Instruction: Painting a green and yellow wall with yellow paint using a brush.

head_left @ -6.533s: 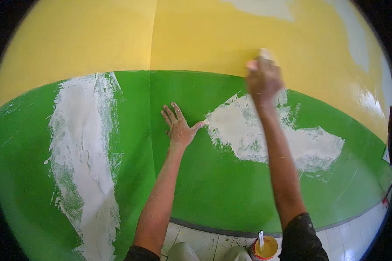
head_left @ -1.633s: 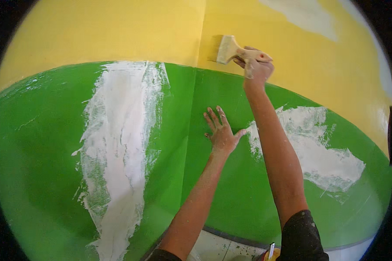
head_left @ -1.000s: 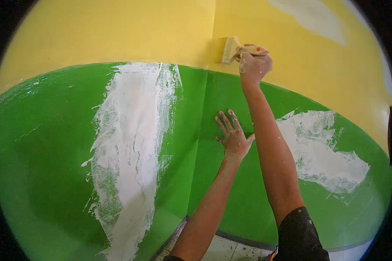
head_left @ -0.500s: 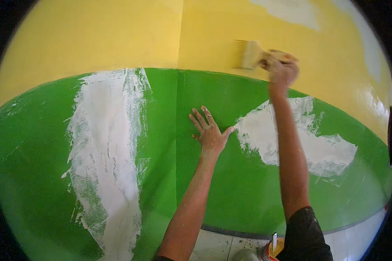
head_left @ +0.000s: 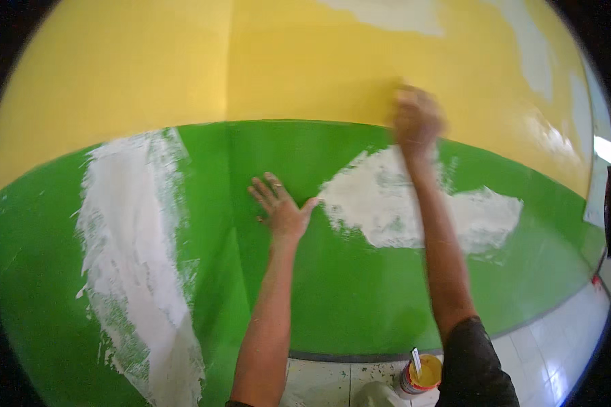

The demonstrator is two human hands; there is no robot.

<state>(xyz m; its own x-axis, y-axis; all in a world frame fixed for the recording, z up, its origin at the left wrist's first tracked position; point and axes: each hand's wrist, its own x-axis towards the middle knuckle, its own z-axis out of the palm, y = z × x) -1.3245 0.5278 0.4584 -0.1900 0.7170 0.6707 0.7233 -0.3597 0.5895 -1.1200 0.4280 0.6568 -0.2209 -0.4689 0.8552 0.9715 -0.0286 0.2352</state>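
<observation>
My left hand [head_left: 286,216] lies flat with spread fingers on the green lower part of the wall [head_left: 346,292], just right of the inside corner. Its thumb reaches the left edge of a white filler patch [head_left: 366,203]. Higher up, against the yellow upper wall [head_left: 305,74], my right hand [head_left: 417,121] is closed and smeared by motion, a little above the border with the green. The flat paintbrush it gripped half a second ago is now mostly hidden or lost in the blur.
A long white filler strip [head_left: 132,230] runs down the green wall left of the corner. Pale patches [head_left: 394,15] mark the yellow at upper right. Below, an open can [head_left: 407,385] of yellow paint with a pale-handled tool stands on the tiled floor [head_left: 319,380].
My view has swung right, so the walls shift left in the picture. The right hand has turned and the brush no longer shows clearly. My left hand keeps its place on the wall.
</observation>
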